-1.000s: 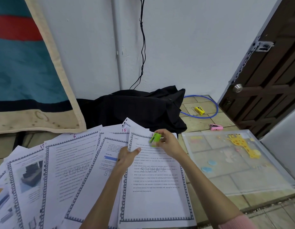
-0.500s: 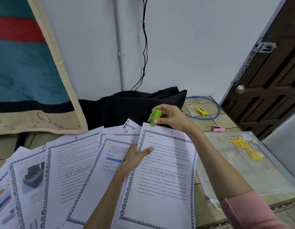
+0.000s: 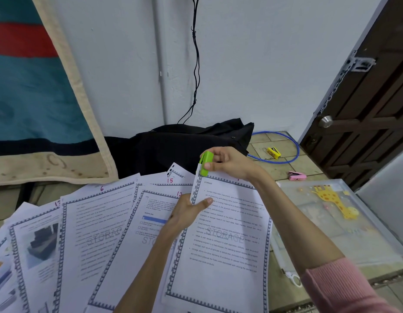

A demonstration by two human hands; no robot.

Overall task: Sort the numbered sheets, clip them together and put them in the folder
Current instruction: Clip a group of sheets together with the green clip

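Loose sheets [image 3: 99, 224], left: still lying fanned and unsorted.
Left hand [image 3: 187, 211]: I am pinching the top sheet [image 3: 223, 233] at its left edge.
Right hand [image 3: 232, 162]: I am gripping the green stapler [image 3: 205, 163] at its far-left corner.
Folder [image 3: 331, 224], right: waiting unfilled.

The right hand [image 3: 230, 162] has carried the green stapler [image 3: 205, 164] up off the face of the front sheet [image 3: 221, 233] and brought it down onto that sheet's top-left corner, where it now bites the paper edge. The left hand [image 3: 187, 211] has slid up the sheet's left edge, thumb on top. The sheet itself now tilts, its left edge raised. The clear folder [image 3: 345, 224] sits partly behind the right forearm now.
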